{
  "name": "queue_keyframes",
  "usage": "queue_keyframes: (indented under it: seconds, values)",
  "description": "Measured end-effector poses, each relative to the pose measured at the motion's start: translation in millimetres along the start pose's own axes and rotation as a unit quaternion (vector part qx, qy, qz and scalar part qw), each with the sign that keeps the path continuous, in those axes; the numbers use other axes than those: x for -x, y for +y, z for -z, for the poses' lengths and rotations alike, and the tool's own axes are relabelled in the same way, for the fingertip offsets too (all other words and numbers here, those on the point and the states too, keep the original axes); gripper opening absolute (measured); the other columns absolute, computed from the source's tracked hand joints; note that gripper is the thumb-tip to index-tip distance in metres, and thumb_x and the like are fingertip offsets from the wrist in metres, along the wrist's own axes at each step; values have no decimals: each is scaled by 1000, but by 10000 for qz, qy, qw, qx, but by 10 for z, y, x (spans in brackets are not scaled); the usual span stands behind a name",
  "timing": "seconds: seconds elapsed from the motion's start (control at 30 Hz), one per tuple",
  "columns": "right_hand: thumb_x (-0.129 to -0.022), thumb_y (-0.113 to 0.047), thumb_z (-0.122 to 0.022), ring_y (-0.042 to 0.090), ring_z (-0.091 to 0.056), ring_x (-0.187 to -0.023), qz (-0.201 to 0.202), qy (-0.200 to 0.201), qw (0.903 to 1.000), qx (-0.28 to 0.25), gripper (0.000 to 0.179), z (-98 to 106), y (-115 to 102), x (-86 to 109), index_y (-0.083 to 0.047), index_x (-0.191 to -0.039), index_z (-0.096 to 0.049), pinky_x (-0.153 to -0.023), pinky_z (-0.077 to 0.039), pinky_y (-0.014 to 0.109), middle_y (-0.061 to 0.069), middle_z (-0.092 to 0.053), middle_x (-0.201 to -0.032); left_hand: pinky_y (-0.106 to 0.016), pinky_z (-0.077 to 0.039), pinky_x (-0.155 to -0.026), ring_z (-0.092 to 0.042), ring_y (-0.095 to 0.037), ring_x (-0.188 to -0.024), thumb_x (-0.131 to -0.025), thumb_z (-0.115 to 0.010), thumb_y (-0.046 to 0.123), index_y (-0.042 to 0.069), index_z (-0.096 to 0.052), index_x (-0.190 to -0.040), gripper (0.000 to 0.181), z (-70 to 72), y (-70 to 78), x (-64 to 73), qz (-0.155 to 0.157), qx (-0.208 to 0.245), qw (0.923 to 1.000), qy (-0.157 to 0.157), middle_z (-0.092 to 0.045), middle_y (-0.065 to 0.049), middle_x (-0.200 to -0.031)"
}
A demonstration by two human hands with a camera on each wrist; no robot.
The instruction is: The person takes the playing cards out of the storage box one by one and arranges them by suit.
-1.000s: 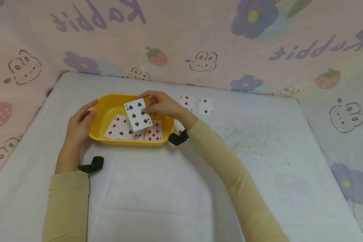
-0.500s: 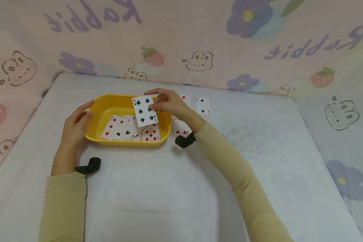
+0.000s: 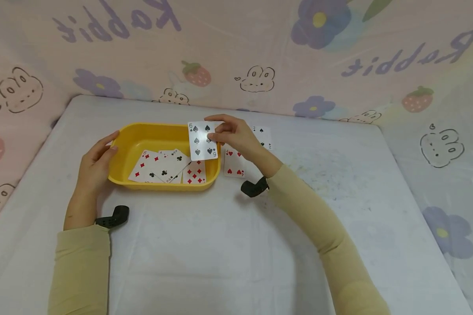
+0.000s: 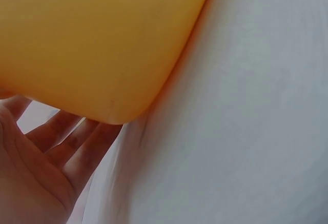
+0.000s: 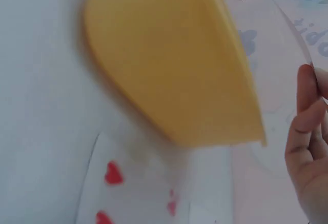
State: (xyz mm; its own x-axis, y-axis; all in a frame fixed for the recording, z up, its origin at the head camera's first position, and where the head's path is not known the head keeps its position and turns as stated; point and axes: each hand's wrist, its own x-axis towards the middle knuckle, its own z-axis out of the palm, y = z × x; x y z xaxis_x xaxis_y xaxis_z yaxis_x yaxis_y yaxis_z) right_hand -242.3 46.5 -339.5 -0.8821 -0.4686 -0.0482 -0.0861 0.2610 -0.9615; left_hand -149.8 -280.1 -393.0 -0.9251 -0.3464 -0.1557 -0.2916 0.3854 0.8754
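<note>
In the head view a yellow plastic basin (image 3: 165, 187) stands on the table. My left hand (image 3: 94, 164) holds its left end, thumb at the rim and fingers along the outer wall; the left wrist view shows those fingers (image 4: 77, 142) against the basin's outside. Between thumb and fingers my right hand (image 3: 236, 135) pinches a six of spades playing card (image 3: 199, 146), face up over the basin's right end. Inside the basin lie several overlapping cards, among them a six of diamonds (image 3: 142, 166) and another diamond card (image 3: 195, 173).
To the basin's right a four of hearts (image 3: 234, 168) lies face up on the white-covered table (image 3: 205, 245). Behind it is a two of spades (image 3: 264, 135), partly covered by my right hand. A patterned cloth (image 3: 236, 52) hangs along the back.
My right hand has carried the six of spades rightward, from over the cards in the basin to its right rim. My left hand keeps its place at the basin's left end.
</note>
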Motion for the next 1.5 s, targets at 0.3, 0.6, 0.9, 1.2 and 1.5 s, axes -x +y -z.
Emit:
queue_keyframes:
  seconds: [0.3, 0.6, 0.9, 1.2, 1.5]
  values:
    - [-88, -14, -68, 44, -55, -86, -29, 525, 9985, 150, 40, 177, 129, 128, -19, -128, -61, -77, -52, 44, 4, -61, -87, -28, -38, -109, -37, -8, -115, -101, -39, 43, 46, -41, -141, 41, -1, 4, -3, 58, 100, 9999, -14, -38, 2, -151]
    - [-87, -9, -68, 36, -57, -82, -28, 1131, 9934, -171, 42, 332, 307, 230, -10, -128, -60, -75, -54, 34, 0, -56, -81, -29, -37, -109, -37, -8, -116, -101, -39, 44, 46, -41, -141, 41, 2, 0, -7, 38, 107, 9999, -12, -38, 3, -152]
    - [-87, -10, -69, 26, -58, -76, -130, 1259, 9919, -69, 44, 501, 472, 350, -10, -130, -58, -69, -49, 32, -2, -56, -81, -32, -36, -111, -35, -12, -123, -101, -38, 44, 47, -41, -141, 41, -2, 9, -5, 81, 44, 10000, 28, -35, 4, -153]
    - [-88, -12, -68, 20, -57, -73, -471, 1307, 9898, 309, 45, 634, 647, 485, -11, -132, -57, -64, -46, 28, -2, -56, -81, -31, -36, -110, -36, -9, -118, -101, -38, 44, 47, -40, -141, 41, -2, 10, -9, 145, 53, 9999, 7, -36, 2, -153]
    - [-90, -10, -66, 15, -57, -69, -827, 1139, 9895, 331, 47, 709, 792, 574, -9, -135, -54, -61, -44, 24, 1, -58, -83, -30, -37, -109, -35, -9, -118, -100, -39, 44, 46, -41, -141, 41, 1, -15, -5, 42, 85, 10000, 11, -36, 2, -153]
